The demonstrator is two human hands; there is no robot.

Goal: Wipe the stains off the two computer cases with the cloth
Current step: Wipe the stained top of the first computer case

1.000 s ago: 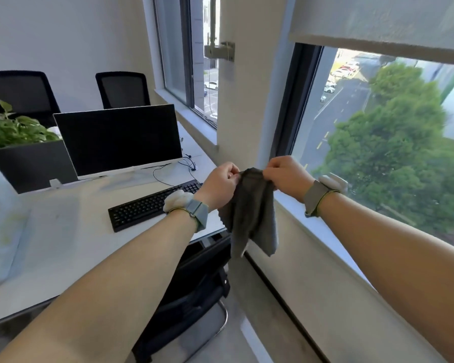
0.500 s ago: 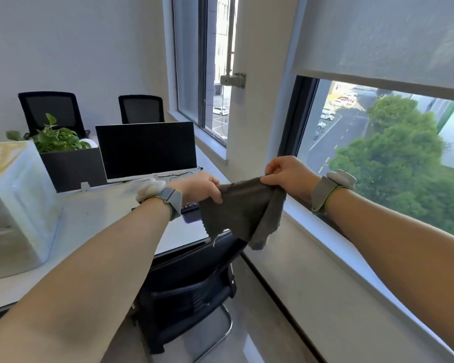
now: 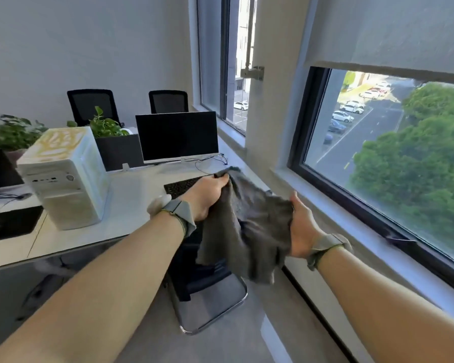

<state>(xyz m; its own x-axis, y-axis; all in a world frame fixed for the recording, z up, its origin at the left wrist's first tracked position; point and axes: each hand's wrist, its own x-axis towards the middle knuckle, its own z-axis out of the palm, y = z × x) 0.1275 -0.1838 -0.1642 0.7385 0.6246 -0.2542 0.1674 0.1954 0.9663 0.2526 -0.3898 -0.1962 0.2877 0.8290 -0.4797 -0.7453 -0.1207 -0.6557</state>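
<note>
Both hands have spread the cloth (image 3: 243, 226) wider apart.

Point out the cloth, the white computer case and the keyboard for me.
cloth (image 3: 243, 226), head view, middle of the hanging grey fabric.
white computer case (image 3: 63, 189), head view, front panel.
keyboard (image 3: 180, 187), head view, visible keys beside the left wrist.

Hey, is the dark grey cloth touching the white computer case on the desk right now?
Apart. The head view shows the dark grey cloth held in the air, with bare desk between it and the white computer case.
</note>
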